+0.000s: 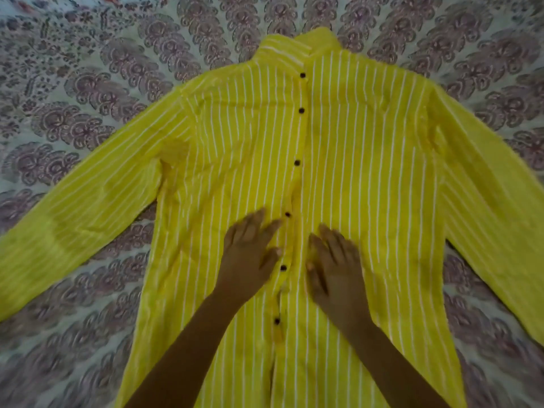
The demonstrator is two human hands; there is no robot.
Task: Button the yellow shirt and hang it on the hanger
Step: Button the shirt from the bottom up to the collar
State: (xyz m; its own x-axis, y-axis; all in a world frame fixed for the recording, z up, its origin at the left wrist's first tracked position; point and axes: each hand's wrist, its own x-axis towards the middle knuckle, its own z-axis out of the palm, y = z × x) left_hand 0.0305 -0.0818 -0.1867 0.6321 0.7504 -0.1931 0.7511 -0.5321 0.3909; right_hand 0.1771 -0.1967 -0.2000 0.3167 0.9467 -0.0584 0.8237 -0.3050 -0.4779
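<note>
Pressing flat on the cloth, the left hand [250,254] and right hand [335,272] lie with fingers straight and spread, gripping nothing, one on each side of the button line. Beneath them the yellow, white-striped cloth shirt [368,172] lies front up, sleeves spread, on a grey floral-printed bedsheet [88,83]. Six small dark round buttons [297,163] run up toward its collar [294,45].

Yellow shirt [338,160] with white stripes, dark buttons [297,163]; floral mauve-on-pale bedsheet [88,83].
</note>
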